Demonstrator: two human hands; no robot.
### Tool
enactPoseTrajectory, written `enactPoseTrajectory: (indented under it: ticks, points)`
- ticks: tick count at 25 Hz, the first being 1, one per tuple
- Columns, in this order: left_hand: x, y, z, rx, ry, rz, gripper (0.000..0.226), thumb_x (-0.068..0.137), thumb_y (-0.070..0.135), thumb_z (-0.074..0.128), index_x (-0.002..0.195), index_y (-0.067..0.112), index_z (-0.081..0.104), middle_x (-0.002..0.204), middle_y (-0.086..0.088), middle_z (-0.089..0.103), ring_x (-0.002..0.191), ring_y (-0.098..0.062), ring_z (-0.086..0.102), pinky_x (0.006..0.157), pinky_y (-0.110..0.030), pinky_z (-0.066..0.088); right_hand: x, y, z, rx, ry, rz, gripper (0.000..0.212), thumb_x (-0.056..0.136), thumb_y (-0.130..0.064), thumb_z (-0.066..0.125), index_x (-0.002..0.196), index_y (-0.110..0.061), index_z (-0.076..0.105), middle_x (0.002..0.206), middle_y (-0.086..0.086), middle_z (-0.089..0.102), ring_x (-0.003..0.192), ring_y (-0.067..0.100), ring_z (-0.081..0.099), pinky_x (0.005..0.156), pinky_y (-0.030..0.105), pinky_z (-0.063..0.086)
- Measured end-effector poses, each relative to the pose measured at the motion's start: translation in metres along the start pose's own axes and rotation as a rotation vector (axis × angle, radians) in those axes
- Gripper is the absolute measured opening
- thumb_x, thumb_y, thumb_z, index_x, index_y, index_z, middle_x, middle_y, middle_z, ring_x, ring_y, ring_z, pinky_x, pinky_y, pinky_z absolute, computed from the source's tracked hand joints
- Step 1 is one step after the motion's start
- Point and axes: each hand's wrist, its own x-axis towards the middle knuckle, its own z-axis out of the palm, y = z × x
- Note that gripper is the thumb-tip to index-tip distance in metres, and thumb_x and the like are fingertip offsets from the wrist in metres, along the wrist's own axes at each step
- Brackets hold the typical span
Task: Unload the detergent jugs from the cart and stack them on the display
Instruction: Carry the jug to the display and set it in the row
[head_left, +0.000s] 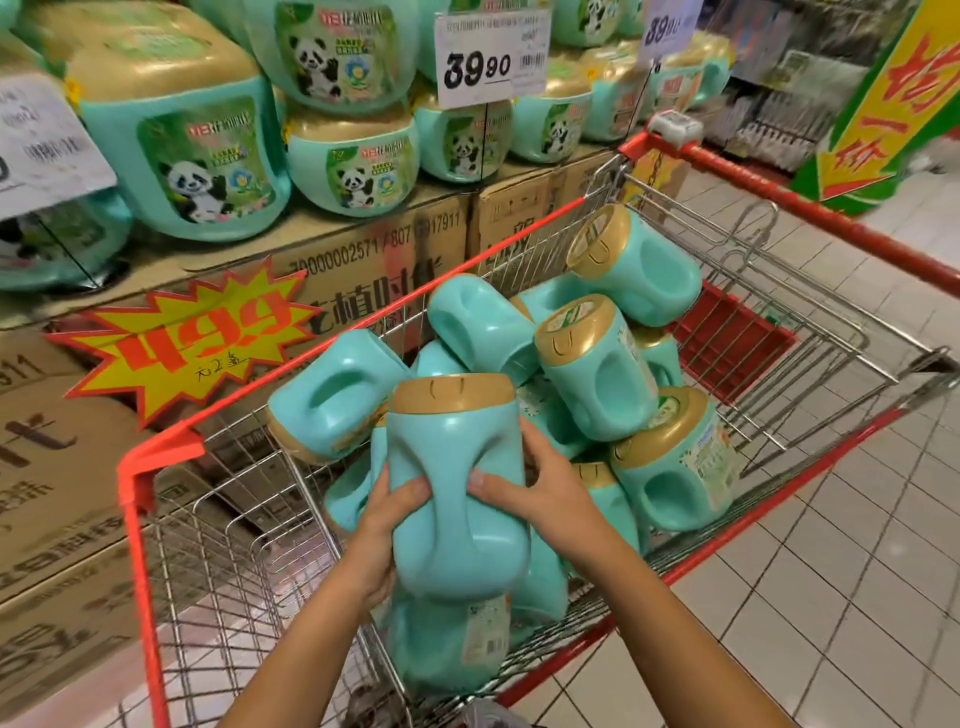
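1. Many jugs (597, 374) lie heaped in the cart (136, 499), tumbled on their sides and against one another, gold caps pointing every way. I count around ten, and some are half buried, so there may be more.
2. One of them, the held jug (457, 483), stands cap-up at the near end of the heap with its moulded grip hollow facing me. It is over the cart basket, and I cannot tell whether it is clear of the jugs beneath or resting on them.
3. The left hand (387, 525) grips its left flank, thumb pressed into the hollow and the other fingers curled round the far side, mostly out of sight. The right hand (535, 488) mirrors it, thumb at the hollow and fingers wrapped round the right flank.
4. Just left of the cart, the display (332, 223) is built on cardboard cartons (52, 467). It already carries the stacked jugs (202, 161), panda labels outward, at least two layers high, with a price card (491, 57) standing among them.
5. My reading is that the work is far from finished. The display looks well stocked, but how much of it came from this cart I cannot say, and nearly a full heap is left to move. The held jug has yet to go over the cart's red rim and onto the stack.
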Motion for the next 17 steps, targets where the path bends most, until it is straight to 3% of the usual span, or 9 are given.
enactPoseTrajectory:
  ticks: [2, 4, 6, 7, 10, 12, 14, 16, 17]
  points:
    - [-0.002, 0.003, 0.007, -0.024, 0.061, 0.076, 0.075, 0.073, 0.019, 0.067, 0.144, 0.018, 0.042, 0.124, -0.005, 0.068, 0.104, -0.020, 0.069, 0.073, -0.028, 0.058, -0.005, -0.010, 0.007, -0.007, -0.002, -0.016, 0.054, 0.077, -0.055, 0.064, 0.126, -0.033, 0.057, 0.121, -0.015, 0.066, 0.115, 0.005, 0.060, 0.101, 0.035, 0.048]
    - [-0.002, 0.012, 0.012, 0.029, 0.098, 0.153, 0.085, 0.072, 0.038, 0.077, 0.147, 0.028, 0.038, 0.141, 0.002, 0.055, 0.122, -0.018, 0.059, 0.092, -0.033, 0.054, -0.011, -0.015, 0.019, -0.065, -0.002, -0.066, 0.066, 0.072, -0.054, 0.069, 0.132, -0.038, 0.046, 0.124, -0.021, 0.060, 0.117, 0.000, 0.056, 0.100, 0.027, 0.047]
    - [-0.001, 0.029, 0.012, 0.103, 0.119, 0.184, 0.091, 0.071, 0.063, 0.072, 0.148, 0.031, 0.036, 0.146, 0.006, 0.050, 0.130, -0.014, 0.051, 0.108, -0.041, 0.041, -0.015, -0.015, 0.025, -0.096, 0.076, -0.131, 0.076, 0.063, -0.036, 0.074, 0.133, -0.035, 0.043, 0.122, -0.012, 0.060, 0.112, 0.007, 0.059, 0.094, 0.032, 0.050]
    - [-0.002, 0.039, 0.010, 0.163, 0.137, 0.199, 0.083, 0.075, 0.065, 0.064, 0.146, 0.032, 0.039, 0.143, 0.007, 0.053, 0.128, -0.012, 0.052, 0.110, -0.043, 0.039, -0.014, -0.018, 0.024, -0.012, 0.107, -0.131, 0.071, 0.061, -0.024, 0.070, 0.128, -0.032, 0.048, 0.117, -0.007, 0.064, 0.106, 0.011, 0.062, 0.090, 0.036, 0.053]
    - [-0.013, 0.060, -0.009, 0.233, 0.235, 0.279, 0.061, 0.080, 0.041, 0.065, 0.137, 0.029, 0.050, 0.117, 0.008, 0.066, 0.101, -0.006, 0.064, 0.090, -0.036, 0.048, -0.004, -0.023, 0.010, 0.377, 0.028, -0.072, 0.052, 0.055, -0.005, 0.057, 0.106, -0.015, 0.064, 0.094, 0.005, 0.069, 0.088, 0.025, 0.064, 0.073, 0.040, 0.053]
    - [-0.027, 0.065, -0.024, 0.091, 0.249, 0.270, 0.060, 0.081, 0.024, 0.068, 0.137, 0.019, 0.049, 0.110, -0.001, 0.069, 0.096, -0.015, 0.066, 0.081, -0.038, 0.052, 0.003, -0.021, 0.014, 0.544, -0.166, -0.012, 0.050, 0.058, -0.003, 0.058, 0.107, -0.003, 0.064, 0.097, 0.014, 0.067, 0.090, 0.032, 0.063, 0.076, 0.043, 0.051]
    - [-0.051, 0.067, -0.035, -0.117, 0.254, 0.208, 0.063, 0.077, 0.022, 0.069, 0.136, 0.009, 0.050, 0.105, -0.007, 0.074, 0.090, -0.022, 0.072, 0.073, -0.038, 0.060, 0.004, -0.019, 0.035, 0.599, -0.318, 0.070, 0.048, 0.059, -0.007, 0.063, 0.107, -0.005, 0.067, 0.102, 0.019, 0.064, 0.093, 0.033, 0.062, 0.081, 0.044, 0.049]
    - [-0.080, 0.067, -0.049, -0.218, 0.340, 0.200, 0.066, 0.071, 0.030, 0.078, 0.128, 0.006, 0.055, 0.098, -0.011, 0.076, 0.083, -0.024, 0.074, 0.063, -0.038, 0.061, 0.000, -0.022, 0.064, 0.555, -0.350, 0.111, 0.032, 0.064, -0.011, 0.066, 0.095, -0.014, 0.072, 0.091, 0.011, 0.067, 0.083, 0.023, 0.065, 0.073, 0.035, 0.052]
    - [-0.096, 0.067, -0.057, -0.234, 0.408, 0.227, 0.065, 0.073, 0.033, 0.072, 0.129, 0.005, 0.055, 0.100, -0.013, 0.075, 0.083, -0.026, 0.074, 0.063, -0.039, 0.061, -0.003, -0.025, 0.081, 0.475, -0.332, 0.082, 0.021, 0.069, -0.014, 0.065, 0.087, -0.017, 0.073, 0.082, 0.004, 0.068, 0.076, 0.016, 0.065, 0.068, 0.029, 0.052]
